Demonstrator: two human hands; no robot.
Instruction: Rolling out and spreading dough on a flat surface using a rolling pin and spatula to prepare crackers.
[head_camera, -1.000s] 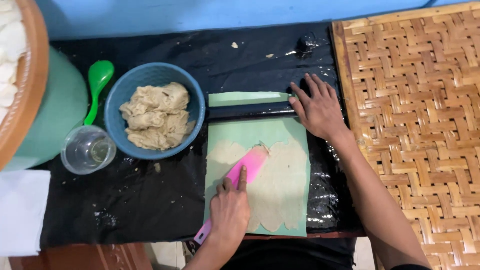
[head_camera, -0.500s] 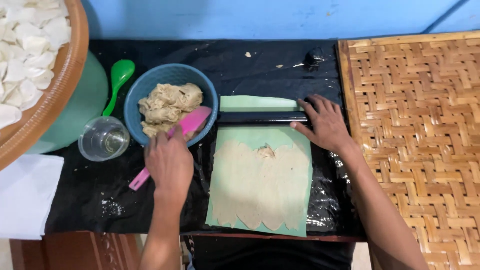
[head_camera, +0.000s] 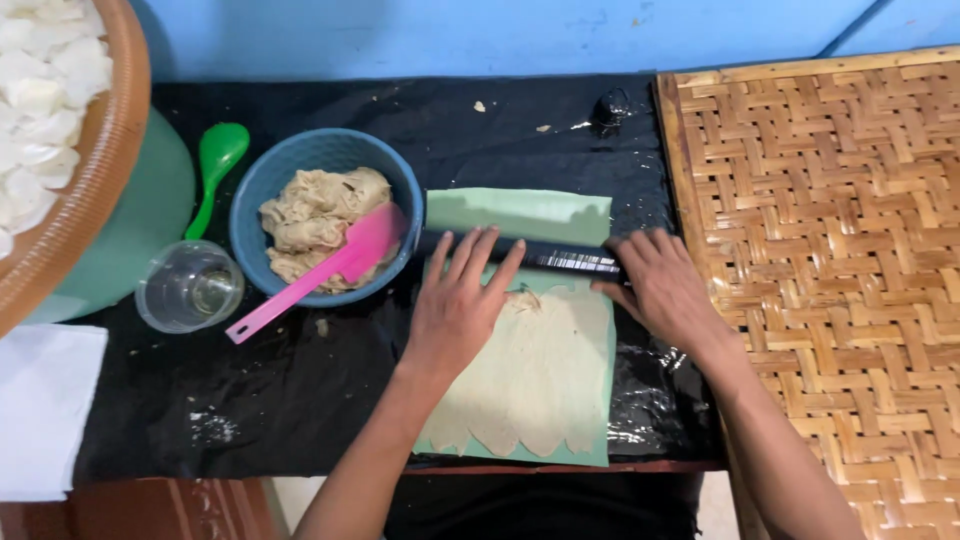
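A green sheet (head_camera: 520, 213) lies on the black covered table, spread with a thin beige layer of dough (head_camera: 540, 375). A black roller bar (head_camera: 560, 258) lies across its upper part. My left hand (head_camera: 460, 300) rests flat with fingers spread on the bar's left end and on the dough. At the bar's right end my right hand (head_camera: 662, 288) presses down. A pink spatula (head_camera: 320, 272) leans in the blue bowl (head_camera: 262, 185) of beige dough, and no hand touches it.
A clear glass (head_camera: 188, 285) and a green spoon (head_camera: 215, 160) stand left of the bowl. A round tray of white pieces (head_camera: 60, 150) sits on a green tub at far left. A white cloth (head_camera: 45, 405) lies bottom left, a woven bamboo mat (head_camera: 830, 260) at right.
My left hand left the pink spatula in the blue bowl and moved right onto the roller bar. My right hand stayed at the bar's right end.
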